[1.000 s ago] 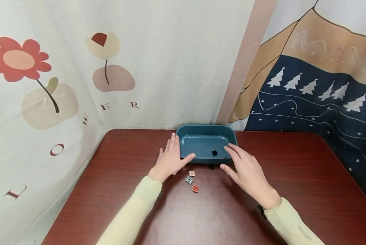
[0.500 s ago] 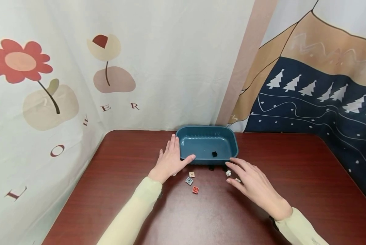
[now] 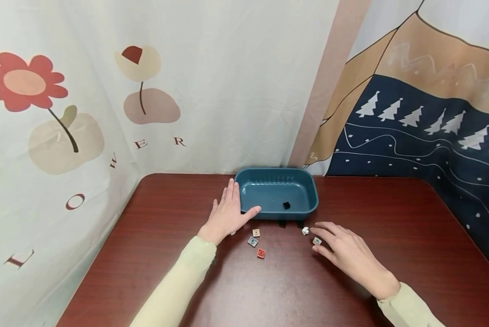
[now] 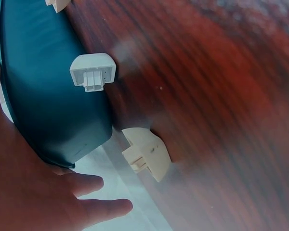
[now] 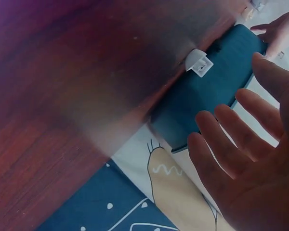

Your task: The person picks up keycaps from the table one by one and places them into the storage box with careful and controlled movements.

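My left hand (image 3: 226,217) lies against the left end of a blue plastic basin (image 3: 269,215), fingers straight and thumb over the front rim. In the basin is a black keycap (image 3: 286,205). To the right, my right hand (image 3: 346,252) hovers with fingers loosely bent and holds nothing. Closest to its fingertips are a white keycap (image 3: 305,230) and a pale keycap (image 3: 316,240). Before the basin lie a beige keycap (image 3: 256,232), a blue-grey keycap (image 3: 252,241) and a red keycap (image 3: 261,253). The left wrist view shows a cream keycap (image 4: 156,154) near the left fingers.
Two dark pieces, one a black keycap (image 3: 282,224), sit close to the basin's front wall. The reddish-brown table (image 3: 391,213) ends at a printed curtain (image 3: 212,91) behind and at both sides.
My right hand has drawn back from the basin, rightward and nearer to me, uncovering the white and pale keycaps. My left hand stays where it was.
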`<act>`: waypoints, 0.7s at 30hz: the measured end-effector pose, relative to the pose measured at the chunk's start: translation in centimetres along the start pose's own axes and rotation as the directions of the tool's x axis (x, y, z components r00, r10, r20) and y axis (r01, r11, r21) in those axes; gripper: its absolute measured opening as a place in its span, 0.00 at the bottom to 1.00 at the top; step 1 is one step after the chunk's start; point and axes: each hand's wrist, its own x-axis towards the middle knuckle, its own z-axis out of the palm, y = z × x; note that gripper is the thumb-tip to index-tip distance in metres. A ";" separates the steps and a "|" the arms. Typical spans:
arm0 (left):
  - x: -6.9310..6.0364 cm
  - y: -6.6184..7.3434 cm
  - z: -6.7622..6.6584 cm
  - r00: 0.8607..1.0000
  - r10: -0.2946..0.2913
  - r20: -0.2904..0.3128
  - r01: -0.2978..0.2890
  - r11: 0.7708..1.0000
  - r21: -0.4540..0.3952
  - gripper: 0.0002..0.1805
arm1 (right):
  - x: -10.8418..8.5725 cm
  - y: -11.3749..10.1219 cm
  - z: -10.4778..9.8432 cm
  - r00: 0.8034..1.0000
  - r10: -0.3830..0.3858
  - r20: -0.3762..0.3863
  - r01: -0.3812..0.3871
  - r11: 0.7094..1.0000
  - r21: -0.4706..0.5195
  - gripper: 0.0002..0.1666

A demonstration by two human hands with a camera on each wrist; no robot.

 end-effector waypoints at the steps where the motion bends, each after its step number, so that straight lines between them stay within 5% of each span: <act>1: 0.0 0.0 0.0 1.000 0.000 -0.001 0.000 1.000 -0.001 0.64 | 0.0 0.1 0.0 1.000 -0.004 0.003 0.004 1.000 -0.001 0.27; 21: 0.1 -0.1 0.1 1.000 -0.011 0.010 0.011 1.000 0.002 0.64 | 0.0 0.2 0.7 0.995 -0.031 0.093 0.033 0.999 -0.019 0.22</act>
